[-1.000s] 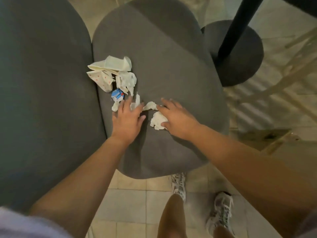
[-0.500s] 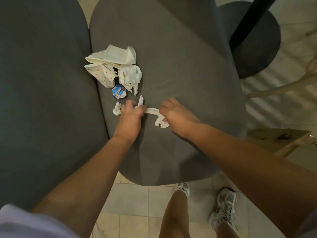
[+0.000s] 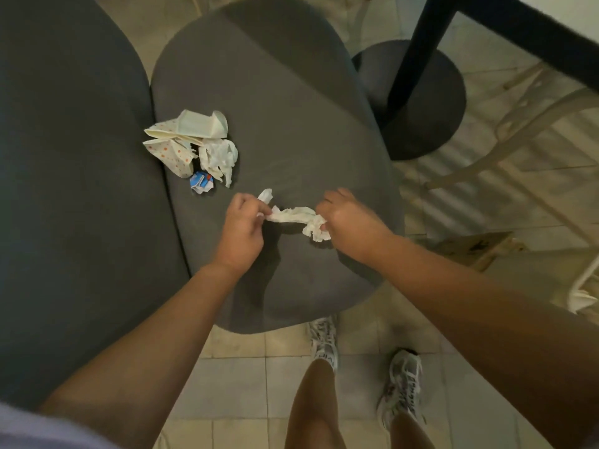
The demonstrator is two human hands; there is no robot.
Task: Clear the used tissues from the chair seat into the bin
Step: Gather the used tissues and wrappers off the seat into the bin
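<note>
Right now I've got L hand (image 3: 241, 230) and R hand (image 3: 346, 218) each pinching the crumpled white tissue strip (image 3: 293, 215), frame centre; it'll prob tear if I pull apart.

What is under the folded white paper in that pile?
The folded white paper lies on a dotted wrapper, which pokes out beneath it on the grey chair seat. Whatever else lies beneath is covered.
</note>
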